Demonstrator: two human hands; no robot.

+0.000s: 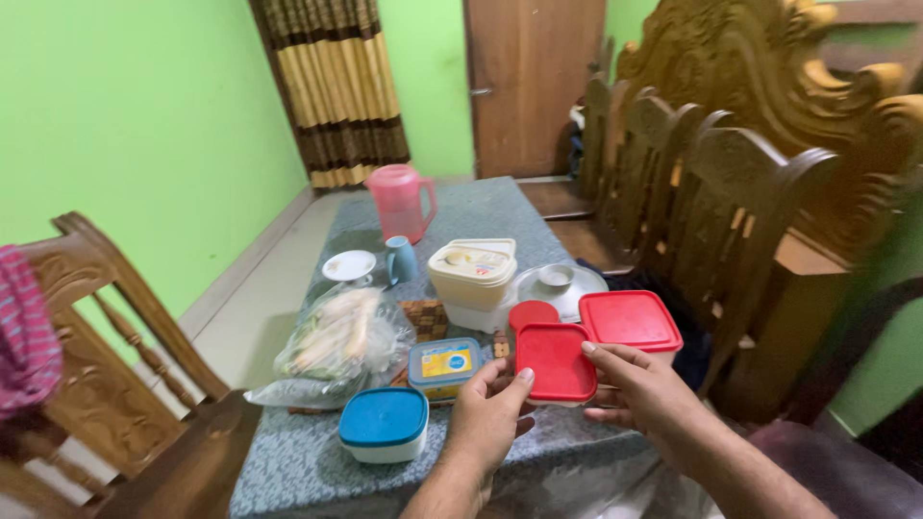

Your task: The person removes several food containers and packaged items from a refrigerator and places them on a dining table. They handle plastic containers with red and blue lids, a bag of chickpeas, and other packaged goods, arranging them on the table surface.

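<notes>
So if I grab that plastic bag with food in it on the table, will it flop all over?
Probably yes. The clear plastic bag looks thin and crinkled, so it would likely sag and change shape when lifted. Its loose end trails flat on the table, so it may slide rather than roll. The pale food inside looks bulky, so it might feel lumpy, perhaps slippery.

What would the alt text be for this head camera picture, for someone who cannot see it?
Two bare hands, the left hand and right hand, hold a small red-lidded plastic box over a grey patterned table. Around it stand a blue-lidded white tub, a pink plastic jug and a larger red-lidded box.
</notes>
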